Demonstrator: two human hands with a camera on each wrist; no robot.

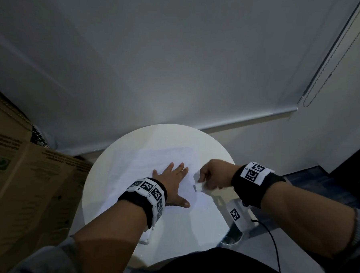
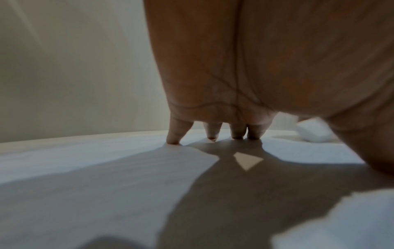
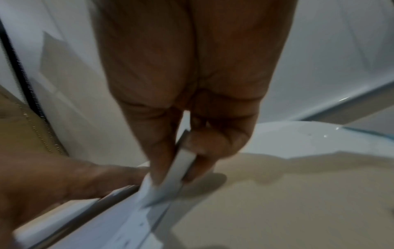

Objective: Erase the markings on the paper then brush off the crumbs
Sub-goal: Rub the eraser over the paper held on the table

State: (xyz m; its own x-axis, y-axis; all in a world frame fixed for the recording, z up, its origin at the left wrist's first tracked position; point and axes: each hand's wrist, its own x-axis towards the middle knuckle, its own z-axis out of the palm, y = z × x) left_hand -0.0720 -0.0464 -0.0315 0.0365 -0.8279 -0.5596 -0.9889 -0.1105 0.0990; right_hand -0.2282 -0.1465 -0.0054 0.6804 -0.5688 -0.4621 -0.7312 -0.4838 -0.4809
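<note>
A white paper sheet (image 1: 155,160) lies on the round white table (image 1: 180,230). My left hand (image 1: 177,184) rests flat on the sheet with its fingers spread; in the left wrist view the fingertips (image 2: 173,139) press on the paper (image 2: 106,168). My right hand (image 1: 201,183) pinches a small white eraser (image 1: 197,187) at the sheet's right edge, just right of the left thumb. In the right wrist view the right hand (image 3: 177,178) holds the eraser (image 3: 183,160) between thumb and fingers, its lower end touching the paper (image 3: 102,222). A few tiny dark specks (image 1: 203,194) lie nearby.
Cardboard boxes (image 1: 21,186) stand close on the left. A lowered window blind (image 1: 171,63) with a bead chain (image 1: 318,83) fills the back. A white tagged block (image 1: 235,215) sits at the table's right edge, with a black cable (image 1: 272,242) hanging beside it.
</note>
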